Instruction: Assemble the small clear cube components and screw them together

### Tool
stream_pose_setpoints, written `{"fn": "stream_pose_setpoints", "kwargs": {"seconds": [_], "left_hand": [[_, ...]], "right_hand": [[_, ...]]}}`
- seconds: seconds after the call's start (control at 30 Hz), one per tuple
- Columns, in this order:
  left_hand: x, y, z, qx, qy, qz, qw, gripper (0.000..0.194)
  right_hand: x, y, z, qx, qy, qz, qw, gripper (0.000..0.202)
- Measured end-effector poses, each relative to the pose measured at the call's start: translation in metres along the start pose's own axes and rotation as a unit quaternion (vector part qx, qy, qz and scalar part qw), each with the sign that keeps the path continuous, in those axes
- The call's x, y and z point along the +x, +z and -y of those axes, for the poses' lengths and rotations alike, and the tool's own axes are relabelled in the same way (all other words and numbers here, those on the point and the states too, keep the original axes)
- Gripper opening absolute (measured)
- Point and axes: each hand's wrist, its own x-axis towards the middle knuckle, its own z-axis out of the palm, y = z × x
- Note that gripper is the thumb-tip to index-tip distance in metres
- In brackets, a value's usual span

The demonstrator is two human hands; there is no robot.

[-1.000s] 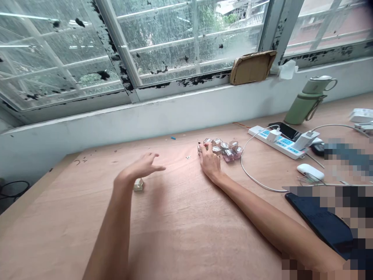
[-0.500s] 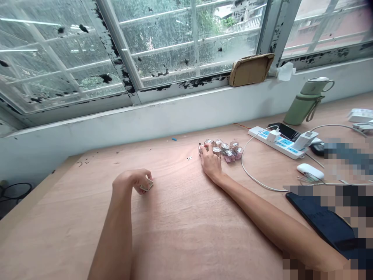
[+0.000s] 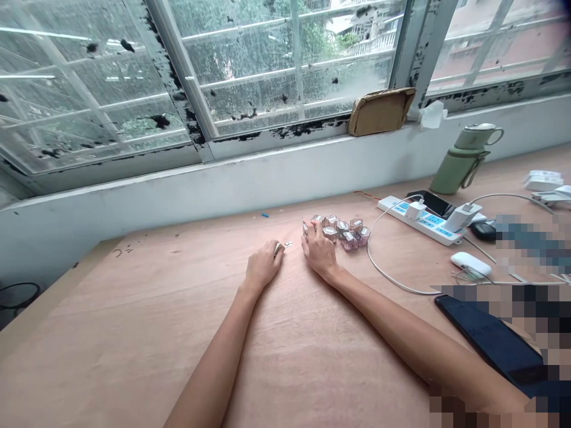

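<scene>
My left hand [image 3: 264,264] is closed on a small, pale, flat-looking piece [image 3: 278,247], mostly hidden by the fingers. Just past its fingertips, some tiny white and dark bits [image 3: 288,244] lie on the wooden table. My right hand [image 3: 320,252] rests on the tabletop with bent fingers around a small clear hexagonal box [image 3: 305,229] at the left end of a cluster. That box is partly covered by the fingers. Several more clear hexagonal boxes [image 3: 342,228] with pale labels stand close together to its right, some pinkish.
A white power strip [image 3: 422,220] with plugged-in chargers and a looping white cable lies to the right. Behind it stands a green bottle [image 3: 455,166]. A black phone [image 3: 491,339] and a white case [image 3: 470,264] are nearer. A small blue piece [image 3: 264,215] lies by the wall.
My left hand has moved right and away from me with the pale piece, ending beside the tiny bits. My right hand stays at the hexagonal boxes, almost unmoved.
</scene>
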Motion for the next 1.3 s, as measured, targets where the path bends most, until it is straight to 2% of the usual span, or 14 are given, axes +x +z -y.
{"fn": "stream_pose_setpoints", "kwargs": {"seconds": [0.07, 0.13, 0.2, 0.27, 0.37, 0.43, 0.57, 0.67, 0.8, 0.97, 1.13, 1.3], "left_hand": [[0.000, -0.003, 0.002, -0.009, 0.003, -0.001, 1.000, 0.026], [0.000, -0.005, 0.003, -0.015, 0.002, 0.002, 1.000, 0.027], [0.000, -0.005, 0.003, -0.026, -0.005, 0.001, 1.000, 0.029], [0.000, -0.003, 0.003, -0.041, -0.002, -0.003, 0.999, 0.035], [-0.001, 0.001, 0.001, -0.055, 0.037, -0.003, 0.998, 0.047], [-0.001, 0.003, 0.001, -0.055, 0.060, -0.001, 0.997, 0.052], [0.000, 0.008, 0.003, -0.062, 0.096, -0.032, 0.993, 0.054], [0.001, 0.011, 0.006, -0.085, 0.149, -0.068, 0.983, 0.060], [0.001, 0.012, 0.007, -0.137, 0.202, -0.067, 0.967, 0.066], [0.001, 0.011, 0.008, -0.166, 0.203, -0.043, 0.964, 0.060], [0.002, 0.009, 0.008, -0.182, 0.174, -0.056, 0.966, 0.046], [0.004, 0.007, 0.006, -0.211, 0.144, -0.046, 0.966, 0.041]], "right_hand": [[0.001, 0.002, -0.001, 0.097, -0.056, 0.033, 0.993, 0.035], [0.002, 0.006, -0.003, 0.195, -0.107, 0.081, 0.971, 0.025], [0.004, 0.009, -0.007, 0.265, -0.126, 0.121, 0.948, 0.020], [0.006, 0.009, -0.009, 0.307, -0.119, 0.150, 0.932, 0.028], [0.007, 0.006, -0.009, 0.336, -0.111, 0.186, 0.917, 0.044], [0.007, 0.004, -0.008, 0.340, -0.105, 0.203, 0.912, 0.045], [0.006, 0.008, -0.010, 0.377, -0.073, 0.189, 0.904, 0.034], [0.007, 0.014, -0.014, 0.400, -0.075, 0.175, 0.897, 0.033], [0.008, 0.018, -0.017, 0.368, -0.094, 0.159, 0.911, 0.030], [0.008, 0.016, -0.017, 0.349, -0.089, 0.151, 0.921, 0.026], [0.008, 0.017, -0.017, 0.344, -0.101, 0.147, 0.922, 0.021], [0.008, 0.016, -0.016, 0.381, -0.079, 0.162, 0.907, 0.022]]}}
